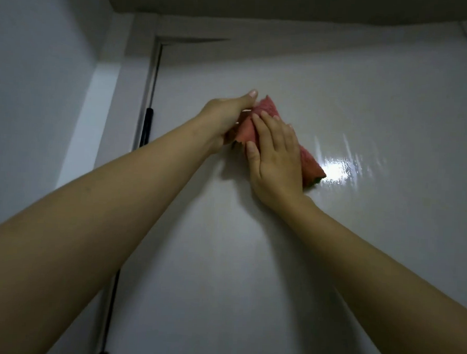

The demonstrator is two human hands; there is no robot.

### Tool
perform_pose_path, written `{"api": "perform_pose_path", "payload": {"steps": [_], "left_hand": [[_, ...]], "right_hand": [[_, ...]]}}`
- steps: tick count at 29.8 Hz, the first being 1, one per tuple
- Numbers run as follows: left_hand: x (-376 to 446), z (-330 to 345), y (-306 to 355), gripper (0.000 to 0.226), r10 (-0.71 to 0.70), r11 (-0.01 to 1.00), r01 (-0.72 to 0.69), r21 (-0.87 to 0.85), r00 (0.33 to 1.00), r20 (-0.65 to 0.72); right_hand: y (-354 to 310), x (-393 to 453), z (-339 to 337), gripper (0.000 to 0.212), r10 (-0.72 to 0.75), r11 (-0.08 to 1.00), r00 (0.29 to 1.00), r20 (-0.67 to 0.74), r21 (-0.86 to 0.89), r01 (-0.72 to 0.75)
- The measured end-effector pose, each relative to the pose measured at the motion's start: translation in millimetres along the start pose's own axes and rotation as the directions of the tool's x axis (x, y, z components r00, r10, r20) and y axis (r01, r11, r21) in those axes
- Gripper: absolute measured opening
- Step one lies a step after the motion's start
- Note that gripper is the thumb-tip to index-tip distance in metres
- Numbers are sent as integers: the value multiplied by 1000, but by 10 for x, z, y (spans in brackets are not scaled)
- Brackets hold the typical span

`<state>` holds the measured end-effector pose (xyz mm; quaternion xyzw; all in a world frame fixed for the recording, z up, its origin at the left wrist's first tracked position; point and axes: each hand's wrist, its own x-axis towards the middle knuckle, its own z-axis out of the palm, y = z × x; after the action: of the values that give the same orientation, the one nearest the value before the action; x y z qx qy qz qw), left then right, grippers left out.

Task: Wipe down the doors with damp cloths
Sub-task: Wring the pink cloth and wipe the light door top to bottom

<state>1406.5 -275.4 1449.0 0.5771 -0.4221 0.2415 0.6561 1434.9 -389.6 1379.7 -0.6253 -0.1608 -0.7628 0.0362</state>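
Note:
A pale glossy door (pixel 332 236) fills most of the view, seen from below. A red cloth (pixel 268 108) lies bunched against its upper part. My left hand (pixel 227 114) grips the cloth's left edge, thumb on top and fingers tucked behind the fabric. My right hand (pixel 276 157) lies flat over the cloth with straight fingers and presses it to the door. The cloth's lower right end (pixel 312 170) sticks out past my right hand. A wet shine (pixel 338 168) glints on the door just right of it.
The door frame (pixel 141 50) runs up the left side and across the top, with a dark gap and a black hinge (pixel 145 126) along it. A grey wall (pixel 29 85) stands at the left. The ceiling (pixel 263 2) is close above.

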Motion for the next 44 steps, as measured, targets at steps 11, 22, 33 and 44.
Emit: {"api": "perform_pose_path", "payload": {"steps": [11, 22, 33, 44], "left_hand": [[472, -867, -172, 33, 495, 696, -219, 684, 836, -237], [576, -1367, -706, 43, 692, 134, -239, 962, 717, 82], [609, -1373, -695, 40, 650, 160, -114, 981, 760, -18], [630, -1383, -731, 46, 649, 24, -121, 992, 757, 76]], "right_hand": [[-33, 829, 645, 55, -48, 935, 939, 341, -316, 162], [140, 1307, 783, 53, -160, 900, 908, 388, -321, 296], [102, 1221, 921, 53, -288, 874, 861, 420, -251, 415], [-400, 1574, 1349, 50, -220, 921, 900, 375, -223, 318]]}}
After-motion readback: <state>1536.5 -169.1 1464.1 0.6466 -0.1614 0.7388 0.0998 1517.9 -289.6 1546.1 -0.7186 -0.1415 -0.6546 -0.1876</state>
